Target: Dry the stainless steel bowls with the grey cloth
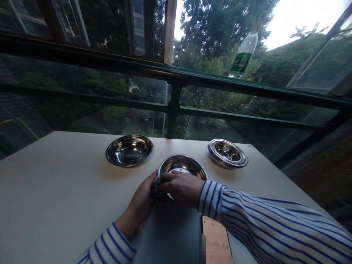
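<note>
My left hand grips the left side of a shiny steel bowl, fingers partly hidden beneath it. My right hand reaches across the bowl's near side. Its fingers are closed on a dark grey, rough-textured steel wool scrubber, which is pressed at the bowl's left rim. Part of the scrubber and the near edge of the bowl are covered by my hands. A few small light spots show on the bowl's inner bottom.
On the white table, a wide steel basin stands at the back left and stacked steel bowls at the back right. A phone lies near my right forearm. A plastic bottle rests on the green railing.
</note>
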The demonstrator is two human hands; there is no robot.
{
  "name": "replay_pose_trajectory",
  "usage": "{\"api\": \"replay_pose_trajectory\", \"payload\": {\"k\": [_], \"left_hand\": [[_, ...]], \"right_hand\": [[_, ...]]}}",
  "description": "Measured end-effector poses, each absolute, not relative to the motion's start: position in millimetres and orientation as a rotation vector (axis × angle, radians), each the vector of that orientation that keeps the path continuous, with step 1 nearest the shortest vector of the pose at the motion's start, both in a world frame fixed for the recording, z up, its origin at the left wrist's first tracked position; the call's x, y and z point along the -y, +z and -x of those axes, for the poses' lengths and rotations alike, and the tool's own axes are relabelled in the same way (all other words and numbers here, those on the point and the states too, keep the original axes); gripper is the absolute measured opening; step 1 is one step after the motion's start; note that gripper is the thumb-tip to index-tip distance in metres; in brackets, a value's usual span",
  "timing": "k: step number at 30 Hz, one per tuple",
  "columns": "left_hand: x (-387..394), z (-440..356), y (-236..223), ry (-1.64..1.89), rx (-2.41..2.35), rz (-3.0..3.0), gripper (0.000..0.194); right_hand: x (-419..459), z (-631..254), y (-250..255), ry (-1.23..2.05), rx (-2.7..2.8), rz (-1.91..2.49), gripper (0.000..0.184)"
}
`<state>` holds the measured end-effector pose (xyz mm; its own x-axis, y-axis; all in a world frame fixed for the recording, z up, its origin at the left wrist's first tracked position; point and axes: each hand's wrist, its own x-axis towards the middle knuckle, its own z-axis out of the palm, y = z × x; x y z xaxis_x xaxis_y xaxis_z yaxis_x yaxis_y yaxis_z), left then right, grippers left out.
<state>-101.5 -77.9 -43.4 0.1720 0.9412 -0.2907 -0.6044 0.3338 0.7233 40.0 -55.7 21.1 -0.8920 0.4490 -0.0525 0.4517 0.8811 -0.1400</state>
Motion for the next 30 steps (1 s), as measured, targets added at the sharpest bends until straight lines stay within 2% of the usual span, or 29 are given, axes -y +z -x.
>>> {"api": "replay_pose_trajectory", "payload": {"k": [10, 15, 30], "left_hand": [[82, 102, -38, 1.181, -0.935, -0.610, 0.034], [82, 101, -37, 1.160, -0.991, -0.623, 0.035], [84, 101, -33, 1.199, -1.089, -0.647, 0.035]], "right_hand": [[80, -56, 32, -0.113, -2.953, -0.742, 0.029], [93, -68, 33, -0.025, -2.940, -0.755, 0.024], [119, -99, 7, 0.248, -3.102, -0.863, 0.025]]}}
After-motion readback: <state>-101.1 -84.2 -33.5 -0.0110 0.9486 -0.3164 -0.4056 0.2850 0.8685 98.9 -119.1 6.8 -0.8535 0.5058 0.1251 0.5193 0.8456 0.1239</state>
